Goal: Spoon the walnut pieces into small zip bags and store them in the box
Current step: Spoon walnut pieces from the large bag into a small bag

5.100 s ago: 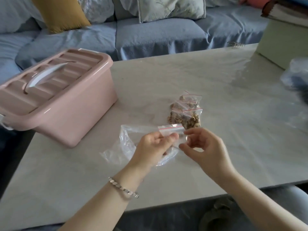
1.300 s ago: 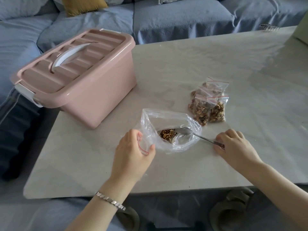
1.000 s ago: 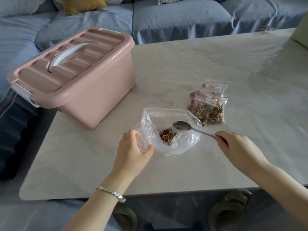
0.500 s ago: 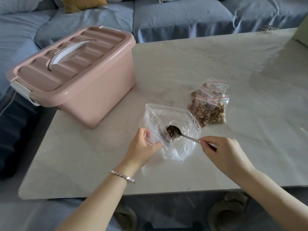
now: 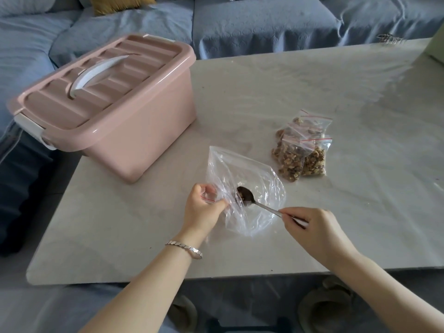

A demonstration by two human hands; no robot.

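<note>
On the pale table (image 5: 240, 97), my left hand (image 5: 203, 209) pinches a small clear zip bag (image 5: 208, 196) with a red strip, right beside a large crumpled clear plastic bag (image 5: 259, 188). My right hand (image 5: 314, 228) grips the handle of a metal spoon (image 5: 254, 201). Its bowl carries dark walnut pieces and sits over the large bag, close to the small bag's mouth. A pile of filled small zip bags (image 5: 300, 147) lies to the right behind it. The pink box (image 5: 108, 104) with a white handle stands at the back left, lid on.
A blue sofa (image 5: 240, 20) with a yellow cushion (image 5: 120, 2) runs behind the table. The table's front edge is just below my wrists. A green object's corner (image 5: 437, 46) shows at the far right edge. Slippers (image 5: 322, 306) lie on the floor under the table.
My right hand lifted the spoon with walnut pieces out of the large bag and brought it left toward the small bag. My left hand raised the small bag to the large bag's edge.
</note>
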